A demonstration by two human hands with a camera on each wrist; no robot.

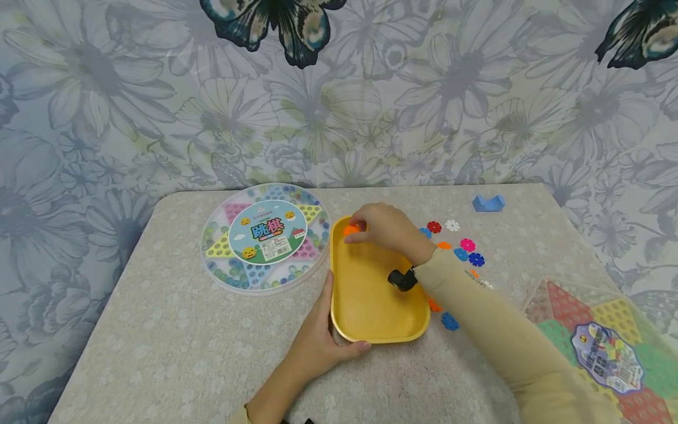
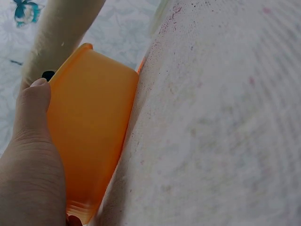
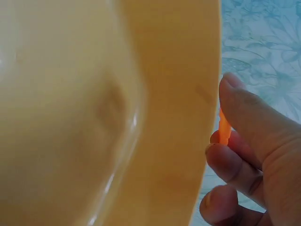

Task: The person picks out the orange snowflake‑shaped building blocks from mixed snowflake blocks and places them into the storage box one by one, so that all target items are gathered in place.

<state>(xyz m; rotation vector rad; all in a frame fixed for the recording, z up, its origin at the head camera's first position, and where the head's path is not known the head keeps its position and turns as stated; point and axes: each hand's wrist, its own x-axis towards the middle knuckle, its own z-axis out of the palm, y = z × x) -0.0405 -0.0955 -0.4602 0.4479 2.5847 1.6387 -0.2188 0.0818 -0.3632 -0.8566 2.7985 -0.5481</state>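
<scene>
Fingers of right hand (image 1: 389, 229) are pinching orange disc (image 1: 349, 230); left hand (image 1: 320, 338) is gripping yellow tray (image 1: 378, 303) below them.

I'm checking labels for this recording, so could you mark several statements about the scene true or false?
1. The right hand pinches a thin orange plastic piece. True.
2. The left hand hangs idle. False: it holds the yellow rectangular plastic tray.
3. A round, clear-covered game board lies left of the tray. True.
4. A small blue plastic block lies inside the tray. False: it rests on the pale patterned table, near the far edge.
5. A white scalloped plastic disc lies right of the tray. True.
</scene>
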